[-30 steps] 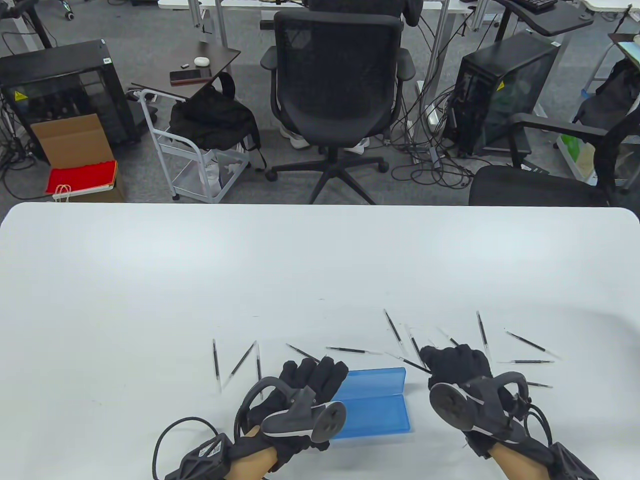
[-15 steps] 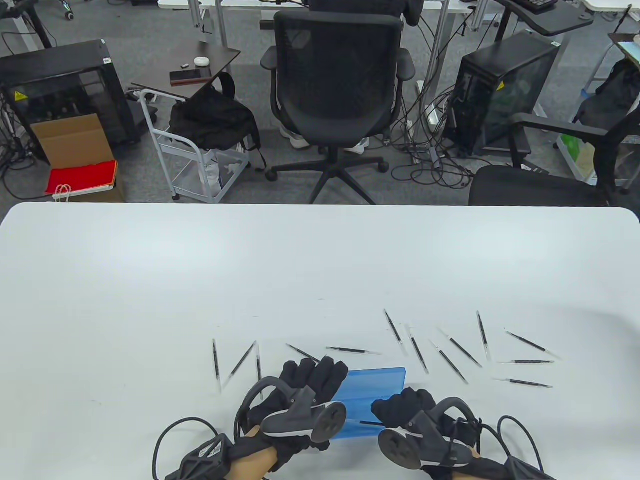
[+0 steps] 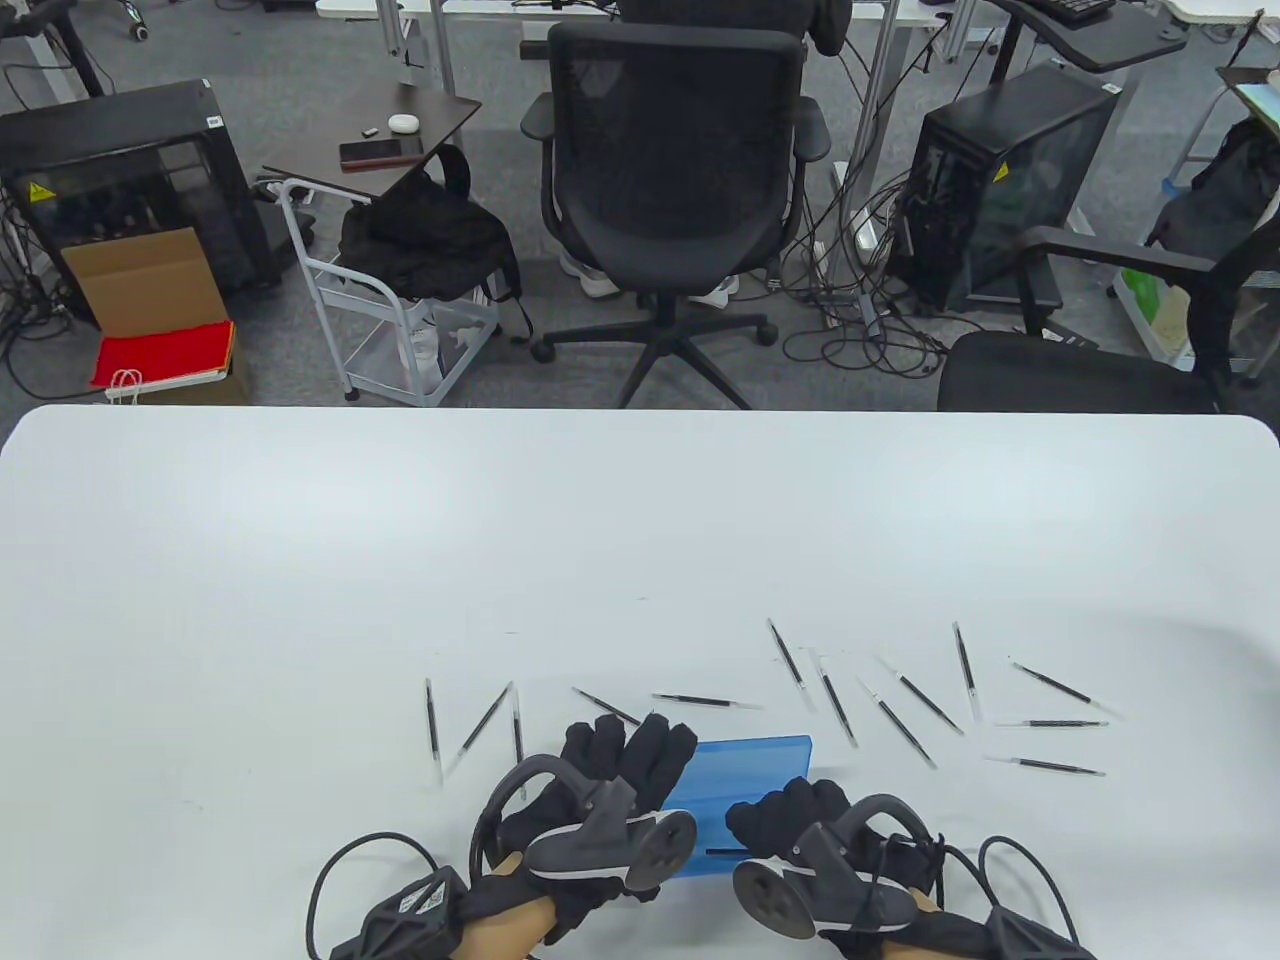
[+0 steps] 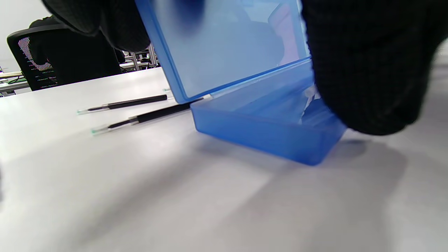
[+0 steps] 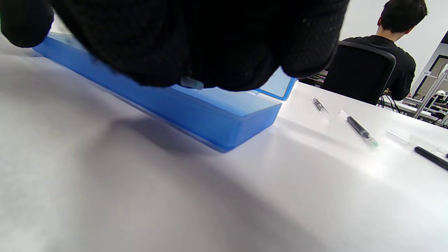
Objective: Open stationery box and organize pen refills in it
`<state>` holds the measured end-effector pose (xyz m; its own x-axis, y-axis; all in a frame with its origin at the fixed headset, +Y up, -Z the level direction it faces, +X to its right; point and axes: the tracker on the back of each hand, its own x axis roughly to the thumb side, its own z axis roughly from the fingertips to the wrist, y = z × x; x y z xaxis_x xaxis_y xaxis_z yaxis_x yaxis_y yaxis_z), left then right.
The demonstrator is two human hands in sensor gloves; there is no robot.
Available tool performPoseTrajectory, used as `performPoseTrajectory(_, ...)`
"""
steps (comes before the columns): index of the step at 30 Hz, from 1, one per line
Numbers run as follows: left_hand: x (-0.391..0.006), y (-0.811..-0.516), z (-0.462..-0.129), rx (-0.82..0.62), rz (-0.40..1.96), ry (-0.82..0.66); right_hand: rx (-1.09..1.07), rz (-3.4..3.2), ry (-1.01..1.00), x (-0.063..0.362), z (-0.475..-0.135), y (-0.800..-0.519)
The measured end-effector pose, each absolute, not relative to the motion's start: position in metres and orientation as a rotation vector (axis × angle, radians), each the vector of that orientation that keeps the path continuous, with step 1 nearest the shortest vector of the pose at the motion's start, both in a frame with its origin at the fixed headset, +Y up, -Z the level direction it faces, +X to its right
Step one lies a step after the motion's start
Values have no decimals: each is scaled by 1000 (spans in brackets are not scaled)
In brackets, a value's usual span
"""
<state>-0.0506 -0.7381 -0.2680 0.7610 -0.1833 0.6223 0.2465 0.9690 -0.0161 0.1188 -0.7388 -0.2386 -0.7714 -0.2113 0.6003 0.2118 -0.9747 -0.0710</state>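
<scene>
**Both hands at the open blue box, one refill over the tray**

Table view: the blue box (image 3: 745, 765) sits near the desk's (image 3: 640, 520) front edge, lid raised at the far side. The left hand (image 3: 610, 775) is at the box's left end, its fingers lying against the lid. The right hand (image 3: 800, 815) is over the tray's right half, fingers curled; a dark refill (image 3: 725, 851) pokes out leftward from under it, above the tray. Whether the fingers pinch it cannot be told here. Loose refills lie on the desk: a group (image 3: 880, 700) beyond and right of the box, a smaller group (image 3: 500, 715) beyond and left of it. An office chair (image 3: 675, 190) stands behind the desk.

Left wrist view: the left hand's fingers (image 4: 367, 66) curl around the lid (image 4: 224, 49) from both sides, holding it up over the tray (image 4: 266, 136). Two refills (image 4: 140, 112) lie just beyond the box's left corner, one touching it or nearly so.

Right wrist view: the right hand's fingers (image 5: 196, 42) bunch together low over the tray (image 5: 210, 119), and a pale refill tip (image 5: 191, 83) shows between them, so this grip is closed on the refill. More refills (image 5: 360, 129) lie right of the box. A person (image 5: 392, 52) sits with their back turned, beyond the desk.
</scene>
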Motion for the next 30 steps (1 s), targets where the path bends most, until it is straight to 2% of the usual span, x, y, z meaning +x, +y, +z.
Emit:
performPoseTrajectory(5, -51, -738, -268, -100, -230, -667, -946, -2814, 19, 121, -238, -731)
performPoseTrajectory(12, -51, -739, -268, -109, -222, -668, -961, -3008, 150, 138, -239, -684)
performPoseTrajectory(19, -51, -739, -268, -113, -216, -668, -833, -3099, 320, 157, -252, -647)
performPoseTrajectory(25, -52, -739, -268, -114, -216, -668, -650, -3157, 311, 170, -278, -648)
performPoseTrajectory(30, -52, -739, -268, -116, -214, -668, -431, -3160, 194, 177, -309, -666)
